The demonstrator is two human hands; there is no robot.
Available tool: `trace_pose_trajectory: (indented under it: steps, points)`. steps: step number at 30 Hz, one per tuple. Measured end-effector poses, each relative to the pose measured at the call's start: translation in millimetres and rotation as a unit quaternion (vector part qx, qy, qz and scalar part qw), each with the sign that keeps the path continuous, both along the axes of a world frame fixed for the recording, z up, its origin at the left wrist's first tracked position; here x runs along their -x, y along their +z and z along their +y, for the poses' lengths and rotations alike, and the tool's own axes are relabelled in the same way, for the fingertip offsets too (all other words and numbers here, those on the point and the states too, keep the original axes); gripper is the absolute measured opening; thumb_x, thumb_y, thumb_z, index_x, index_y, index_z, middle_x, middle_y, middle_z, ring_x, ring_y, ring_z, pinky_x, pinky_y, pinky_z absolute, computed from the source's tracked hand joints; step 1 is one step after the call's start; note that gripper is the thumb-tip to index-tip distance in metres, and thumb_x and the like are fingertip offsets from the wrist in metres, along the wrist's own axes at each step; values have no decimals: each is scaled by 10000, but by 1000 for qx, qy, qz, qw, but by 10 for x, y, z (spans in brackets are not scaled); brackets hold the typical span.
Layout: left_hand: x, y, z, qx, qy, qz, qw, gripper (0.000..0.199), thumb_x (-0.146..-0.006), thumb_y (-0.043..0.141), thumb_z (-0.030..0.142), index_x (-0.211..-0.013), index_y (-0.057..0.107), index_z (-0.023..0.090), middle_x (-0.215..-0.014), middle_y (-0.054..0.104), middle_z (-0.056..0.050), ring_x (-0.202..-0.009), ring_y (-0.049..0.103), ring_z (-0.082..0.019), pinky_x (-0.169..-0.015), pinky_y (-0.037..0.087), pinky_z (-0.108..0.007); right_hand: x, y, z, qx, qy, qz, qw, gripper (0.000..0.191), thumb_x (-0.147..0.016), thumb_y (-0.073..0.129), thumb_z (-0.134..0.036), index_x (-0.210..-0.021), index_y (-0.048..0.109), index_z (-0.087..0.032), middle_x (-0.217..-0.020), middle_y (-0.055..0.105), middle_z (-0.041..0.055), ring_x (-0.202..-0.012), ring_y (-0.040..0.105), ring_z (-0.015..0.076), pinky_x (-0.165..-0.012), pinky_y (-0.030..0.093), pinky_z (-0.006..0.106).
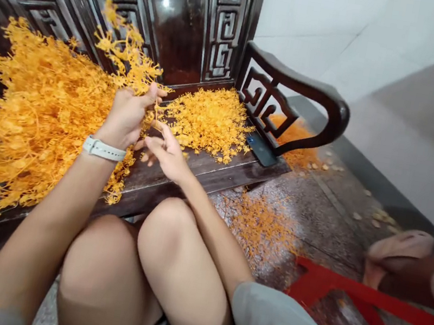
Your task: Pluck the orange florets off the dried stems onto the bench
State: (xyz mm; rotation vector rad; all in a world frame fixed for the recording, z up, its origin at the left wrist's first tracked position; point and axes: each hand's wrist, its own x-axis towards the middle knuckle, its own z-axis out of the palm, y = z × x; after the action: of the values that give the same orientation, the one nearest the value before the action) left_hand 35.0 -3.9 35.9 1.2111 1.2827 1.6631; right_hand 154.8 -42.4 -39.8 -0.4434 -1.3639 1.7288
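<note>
My left hand (128, 113), with a pale band on its wrist, grips a branched yellow-orange plastic-looking sprig (128, 58) that stands up above the fingers. Just right of it, my right hand (167, 153) has its thumb and fingers drawn together at the sprig's lower strands; the exact contact is partly hidden. A large heap of similar sprigs (51, 114) lies to the left, behind my left forearm. Beyond my right hand, a smaller pile of yellow pieces (211, 120) rests on the dark wooden bench (215, 176).
A phone (262, 149) lies at the bench's right end, beside the carved armrest (312, 103). Orange scraps (264, 227) litter the floor, with more orange material (298, 142) behind the armrest. A red stool (344, 292) and another person's foot (398, 251) are at right.
</note>
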Motion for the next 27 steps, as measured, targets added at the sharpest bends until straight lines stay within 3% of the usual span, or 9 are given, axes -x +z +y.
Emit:
trace_pose_trajectory:
  steps: [3, 7, 10, 12, 14, 19, 23, 25, 27]
  points:
    - [-135, 88, 37, 57, -12, -24, 998, 285, -897, 813, 389, -780, 733, 142, -751, 644, -54, -619, 563, -111, -580, 473, -254, -27, 66, -55, 26, 40, -3, 999, 524, -972, 705, -479, -1336, 385, -280, -884, 745, -22, -607, 665, 119, -525, 510, 209]
    - [-193, -10, -65, 35, -17, -10, 999, 212, -910, 775, 357, -799, 726, 183, -629, 554, -1, -517, 470, -98, -485, 388, -239, -10, 69, -156, 35, 9, 8, 999, 472, -928, 748, -430, -1220, 418, -261, -785, 723, -48, -535, 629, 107, -474, 471, 195]
    - [-120, -147, -166, 30, -25, -17, 999, 249, -894, 792, 421, -810, 714, 200, -560, 472, 29, -471, 384, -85, -440, 301, -228, -76, 89, -157, 57, -144, 29, 987, 385, -933, 732, -409, -1159, 455, -266, -622, 604, -105, -416, 498, 80, -412, 373, 180]
    - [-41, -207, -221, 33, -36, -22, 999, 295, -873, 813, 479, -826, 711, 207, -530, 409, 50, -451, 322, -78, -422, 246, -223, -183, 114, -95, 88, -272, 72, 956, 301, -979, 660, -432, -1147, 466, -275, -575, 530, -122, -380, 409, 67, -393, 314, 181]
    - [30, -242, -263, 39, -62, -17, 997, 337, -859, 820, 528, -835, 712, 209, -520, 358, 64, -441, 278, -72, -413, 215, -221, -292, 126, -11, 112, -339, 105, 928, 278, -1008, 603, -488, -1139, 478, -277, -618, 551, -103, -391, 397, 64, -390, 306, 190]
    - [37, -306, -327, 53, -117, 9, 992, 357, -833, 835, 541, -821, 730, 200, -523, 330, 69, -448, 282, -68, -422, 225, -219, -268, 30, 94, 100, -263, 54, 958, 459, -889, 735, -644, -1026, 576, -236, -825, 675, -20, -554, 573, 72, -459, 424, 194]
    - [-29, -370, -327, 59, -138, 37, 988, 374, -808, 849, 533, -780, 714, 185, -534, 374, 58, -462, 310, -72, -435, 214, -236, -120, -132, 99, 74, -256, 48, 963, 481, -900, 705, -678, -980, 615, -213, -764, 664, -18, -588, 579, 80, -510, 441, 189]
    - [18, -430, -271, 47, -103, 55, 992, 382, -796, 858, 529, -767, 691, 186, -556, 413, 48, -492, 355, -85, -454, 253, -245, -131, -171, 80, 70, -268, 33, 960, 487, -937, 645, -694, -906, 610, -209, -672, 606, -35, -542, 526, 79, -498, 410, 190]
    - [152, -531, -174, 19, -6, 65, 998, 382, -790, 864, 511, -786, 661, 187, -611, 480, 34, -559, 422, -100, -501, 319, -251, -197, -105, 12, 48, -254, 24, 966, 501, -935, 655, -692, -811, 580, -212, -588, 521, -57, -497, 448, 76, -478, 371, 191]
